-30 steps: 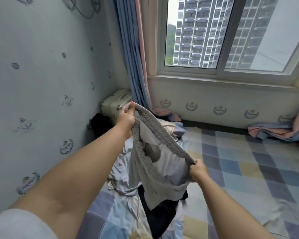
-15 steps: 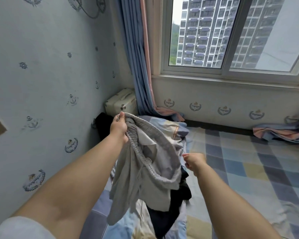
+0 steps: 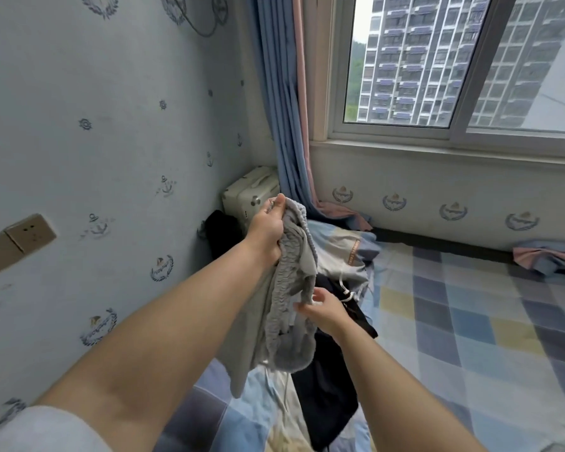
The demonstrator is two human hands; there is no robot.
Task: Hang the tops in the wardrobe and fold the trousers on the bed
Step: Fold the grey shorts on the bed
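Grey trousers (image 3: 286, 308) with a gathered elastic waistband hang bunched above the bed (image 3: 470, 337). My left hand (image 3: 268, 226) grips the waistband at its top. Lower down, my right hand (image 3: 323, 309) pinches a fold of the same waistband between thumb and fingers. The grey legs dangle below my left forearm. Under them on the checked sheet lie a dark garment (image 3: 327, 386) with a white drawstring and a light blue and cream garment (image 3: 343, 252).
A cream suitcase (image 3: 252, 194) stands in the corner beside the blue and pink curtain (image 3: 284, 109). A wall with sockets (image 3: 30, 234) runs close on the left. More blue and pink cloth (image 3: 548, 259) lies at the bed's far right under the window.
My right hand let go of the stretched waistband, then came back in to take it lower down. The trousers went from spread wide to hanging bunched from my left hand.
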